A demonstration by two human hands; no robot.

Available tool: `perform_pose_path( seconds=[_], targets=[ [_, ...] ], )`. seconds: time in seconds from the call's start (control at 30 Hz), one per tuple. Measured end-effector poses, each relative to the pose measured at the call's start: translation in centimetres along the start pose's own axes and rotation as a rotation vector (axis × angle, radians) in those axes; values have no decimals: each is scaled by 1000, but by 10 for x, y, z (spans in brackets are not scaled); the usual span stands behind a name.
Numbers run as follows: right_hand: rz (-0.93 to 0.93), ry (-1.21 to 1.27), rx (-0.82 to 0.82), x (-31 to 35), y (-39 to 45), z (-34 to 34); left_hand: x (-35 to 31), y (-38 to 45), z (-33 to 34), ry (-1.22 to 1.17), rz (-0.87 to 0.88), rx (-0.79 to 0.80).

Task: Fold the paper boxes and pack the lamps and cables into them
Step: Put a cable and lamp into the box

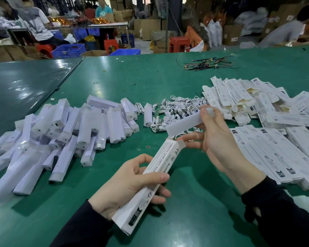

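My left hand [125, 186] grips a folded white paper box [150, 182] printed with black text, its open end tilted up toward the right. My right hand [219, 138] holds a white bar lamp [183, 123] just above that open end, the lamp slanting down to the left. A white cable shows under the lamp by my right fingers. Several loose lamps [61, 132] lie heaped on the left. A tangle of white cables [178, 107] lies in the middle.
The green table [114, 79] carries flat unfolded boxes [278, 150] on the right and half-opened boxes [239, 97] behind them. Dark wires [209, 64] lie farther back. Beyond the table are people, blue crates, red stools and cardboard cartons.
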State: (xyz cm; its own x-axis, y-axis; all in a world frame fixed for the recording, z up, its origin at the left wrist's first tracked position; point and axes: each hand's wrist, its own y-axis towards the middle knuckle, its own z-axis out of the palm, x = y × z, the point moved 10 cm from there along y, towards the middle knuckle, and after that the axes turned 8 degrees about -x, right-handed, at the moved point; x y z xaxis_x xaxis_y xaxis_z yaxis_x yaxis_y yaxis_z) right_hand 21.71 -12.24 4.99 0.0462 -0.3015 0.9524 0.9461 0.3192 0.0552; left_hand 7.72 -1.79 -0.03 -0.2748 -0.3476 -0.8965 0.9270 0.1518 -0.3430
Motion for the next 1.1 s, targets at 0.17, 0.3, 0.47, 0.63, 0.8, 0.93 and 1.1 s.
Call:
perform_pose_path(
  seconds=[0.17,0.3,0.47,0.63,0.8,0.93,1.1],
  targets=[
    [9,61,-21,6,1,-3,1,3,-5,15,6,-4],
    [-87,-76,-78,16,1,-9,6,-1,10,11,-14,146],
    [-118,-160,-98,17,1,-13,5,-3,11,-56,-37,182],
    [-29,-59,-155,13,2,-18,2,-7,19,6,-1,239],
    [69,-93,-181,4,1,-22,1,-12,24,21,34,319],
    [-13,-186,-202,16,1,-28,0,-14,25,27,35,328],
    [151,-25,-142,9,-1,-19,-2,-16,25,105,84,348]
  ],
)
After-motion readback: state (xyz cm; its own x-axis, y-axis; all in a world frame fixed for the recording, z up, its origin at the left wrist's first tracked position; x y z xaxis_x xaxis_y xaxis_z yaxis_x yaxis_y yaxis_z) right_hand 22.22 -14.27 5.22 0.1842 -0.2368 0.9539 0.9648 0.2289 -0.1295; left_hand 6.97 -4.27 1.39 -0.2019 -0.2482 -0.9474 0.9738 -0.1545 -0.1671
